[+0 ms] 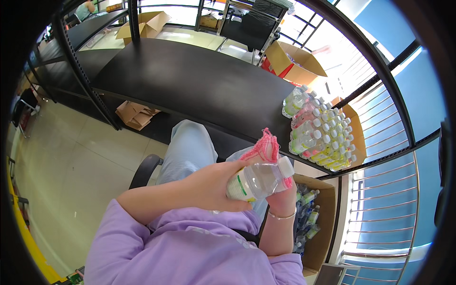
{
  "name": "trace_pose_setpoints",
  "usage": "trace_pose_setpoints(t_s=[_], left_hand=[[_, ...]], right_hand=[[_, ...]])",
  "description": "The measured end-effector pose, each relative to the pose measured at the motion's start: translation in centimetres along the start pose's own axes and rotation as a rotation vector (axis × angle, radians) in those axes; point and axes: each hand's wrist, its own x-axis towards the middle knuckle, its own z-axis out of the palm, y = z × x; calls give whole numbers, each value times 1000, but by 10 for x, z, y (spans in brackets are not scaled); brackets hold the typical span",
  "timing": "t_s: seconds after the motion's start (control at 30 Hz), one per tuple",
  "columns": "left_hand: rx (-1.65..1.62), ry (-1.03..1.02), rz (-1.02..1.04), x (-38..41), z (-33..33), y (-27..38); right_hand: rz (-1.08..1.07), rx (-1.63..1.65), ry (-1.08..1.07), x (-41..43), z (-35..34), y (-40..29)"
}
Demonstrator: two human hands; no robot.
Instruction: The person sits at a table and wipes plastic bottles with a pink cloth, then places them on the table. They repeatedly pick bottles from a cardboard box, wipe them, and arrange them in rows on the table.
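Observation:
My left hand (217,183) grips a clear plastic bottle (263,178) around its labelled lower part. The bottle lies tilted above my lap, its white cap pointing right. Behind it my right hand (283,197), with a thin bracelet at the wrist, holds a pink cloth (265,148) against the far side of the bottle. Most of the right hand's fingers are hidden by bottle and cloth. To the right, several capped bottles (320,131) stand packed in rows at the end of the black shelf table (199,78).
An open cardboard box (320,245) beside my chair holds several bottles. Brown paper (137,114) lies on the lower shelf. Black metal posts (76,71) frame the table. Beyond it are a black chair (249,28) and open cardboard boxes (299,67). A person (84,10) sits far left.

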Motion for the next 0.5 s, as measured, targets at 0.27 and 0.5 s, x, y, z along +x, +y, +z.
trace_pose_setpoints(t_s=[0.27,0.5], left_hand=[[-57,17,-50,0,-2,-4],[-43,-6,-49,0,0,-4]], right_hand=[[90,200,-173,-4,3,-11],[108,-247,-39,-14,-10,9]])
